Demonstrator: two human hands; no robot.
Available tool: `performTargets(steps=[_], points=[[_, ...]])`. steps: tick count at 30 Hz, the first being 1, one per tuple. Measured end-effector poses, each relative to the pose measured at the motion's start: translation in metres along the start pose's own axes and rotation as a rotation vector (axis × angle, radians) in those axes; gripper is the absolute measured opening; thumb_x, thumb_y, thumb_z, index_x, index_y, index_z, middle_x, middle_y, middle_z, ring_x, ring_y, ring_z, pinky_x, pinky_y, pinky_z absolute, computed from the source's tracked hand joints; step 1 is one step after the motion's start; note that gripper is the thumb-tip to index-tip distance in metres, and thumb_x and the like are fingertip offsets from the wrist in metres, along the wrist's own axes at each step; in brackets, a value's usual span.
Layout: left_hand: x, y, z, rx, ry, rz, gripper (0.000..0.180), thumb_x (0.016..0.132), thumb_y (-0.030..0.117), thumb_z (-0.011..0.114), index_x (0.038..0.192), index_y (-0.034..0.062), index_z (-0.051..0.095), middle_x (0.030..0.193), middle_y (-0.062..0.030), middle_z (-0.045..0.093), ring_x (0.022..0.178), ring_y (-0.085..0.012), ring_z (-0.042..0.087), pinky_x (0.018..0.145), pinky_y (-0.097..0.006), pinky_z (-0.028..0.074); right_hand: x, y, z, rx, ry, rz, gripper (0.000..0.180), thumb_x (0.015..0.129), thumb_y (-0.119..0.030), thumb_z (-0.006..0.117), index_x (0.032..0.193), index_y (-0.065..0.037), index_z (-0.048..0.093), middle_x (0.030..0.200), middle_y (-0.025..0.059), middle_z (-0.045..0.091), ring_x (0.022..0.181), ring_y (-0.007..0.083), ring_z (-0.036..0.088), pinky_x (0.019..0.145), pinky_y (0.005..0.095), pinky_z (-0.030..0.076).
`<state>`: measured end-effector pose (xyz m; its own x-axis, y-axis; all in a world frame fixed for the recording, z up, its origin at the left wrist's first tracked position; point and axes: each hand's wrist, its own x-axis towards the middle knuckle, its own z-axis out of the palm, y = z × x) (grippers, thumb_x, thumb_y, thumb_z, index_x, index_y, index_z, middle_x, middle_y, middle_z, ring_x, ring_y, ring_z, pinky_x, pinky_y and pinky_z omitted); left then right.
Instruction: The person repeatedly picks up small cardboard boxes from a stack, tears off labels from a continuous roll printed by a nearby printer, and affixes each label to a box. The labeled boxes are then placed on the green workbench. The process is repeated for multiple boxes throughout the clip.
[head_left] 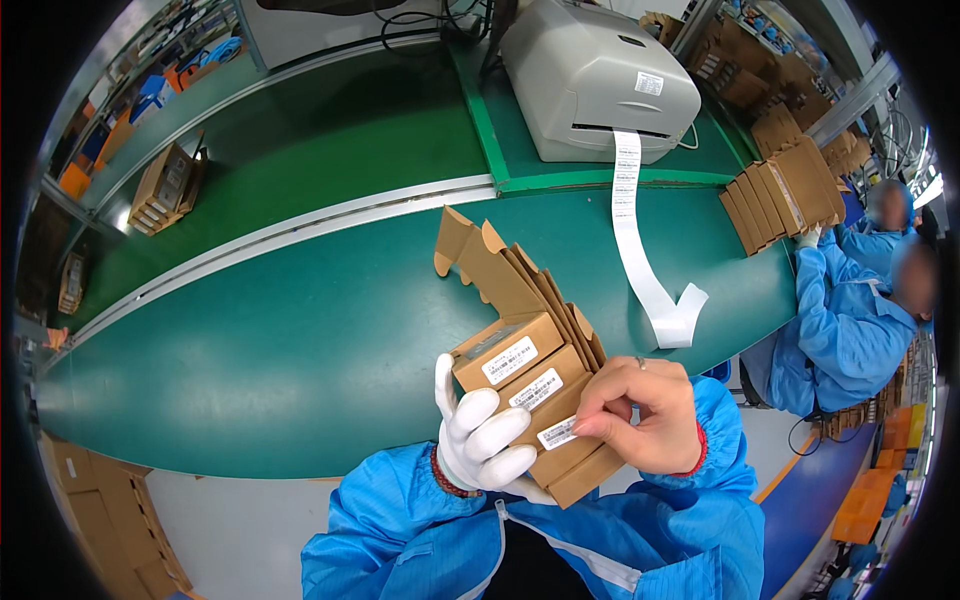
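Note:
My left hand [484, 438], in a white glove, is wrapped round the side of several small brown cardboard boxes [572, 482] held in a row above the near table edge. Their lids [492, 277] stand open on the far side. White printed labels [510, 360] are stuck on the fronts of the two farther boxes. On the third box is another white label [557, 433], and my bare right hand [645, 412] pinches its right end between thumb and forefinger. The nearest box front shows no label.
A grey label printer [600, 85] stands at the back, with a label strip [628, 230] curling onto the green table [300, 350]. Cardboard boxes [165, 190] sit on the conveyor [330, 150] beyond. At right, a person in blue [850, 330] is beside more boxes [785, 195].

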<state>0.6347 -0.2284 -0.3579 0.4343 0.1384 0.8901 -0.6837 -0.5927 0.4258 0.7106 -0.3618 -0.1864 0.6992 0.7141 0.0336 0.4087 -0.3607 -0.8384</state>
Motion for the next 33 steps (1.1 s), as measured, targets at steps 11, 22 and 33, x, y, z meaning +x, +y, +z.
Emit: performTargets(steps=[11,22,33], points=[[0.015,0.008,-0.005,0.104,-0.087,-0.044,0.061,0.073,0.075,0.045,0.105,0.0230,0.047,0.109,-0.0043,0.039,0.109,-0.0279,0.037,0.096,-0.074,0.019,0.003,-0.001,0.009,-0.399,0.037,-0.214,0.015,0.069,-0.011,0.073,0.076,-0.007,0.060,0.070,0.0052,0.061,0.062,0.0224,0.059,0.053,0.0310,0.047],[0.017,0.007,0.001,0.103,0.008,-0.026,0.064,0.070,0.075,0.047,0.105,0.0216,0.046,0.111,-0.0053,0.039,0.115,-0.0284,0.035,0.096,-0.073,0.018,0.066,0.075,-0.109,-0.674,0.506,0.046,0.022,0.079,-0.014,0.068,0.089,-0.002,0.052,0.063,0.0079,0.057,0.053,0.0187,0.053,0.049,0.0300,0.040],[0.017,0.001,0.003,0.089,0.007,-0.002,0.070,0.070,0.074,0.048,0.116,0.0211,0.045,0.120,-0.0069,0.040,0.123,-0.0295,0.032,0.097,-0.072,0.018,0.093,0.201,-0.120,0.022,0.362,0.167,0.032,0.073,0.013,0.063,0.098,-0.004,0.052,0.087,0.0047,0.062,0.082,0.0104,0.060,0.073,0.0219,0.049]])
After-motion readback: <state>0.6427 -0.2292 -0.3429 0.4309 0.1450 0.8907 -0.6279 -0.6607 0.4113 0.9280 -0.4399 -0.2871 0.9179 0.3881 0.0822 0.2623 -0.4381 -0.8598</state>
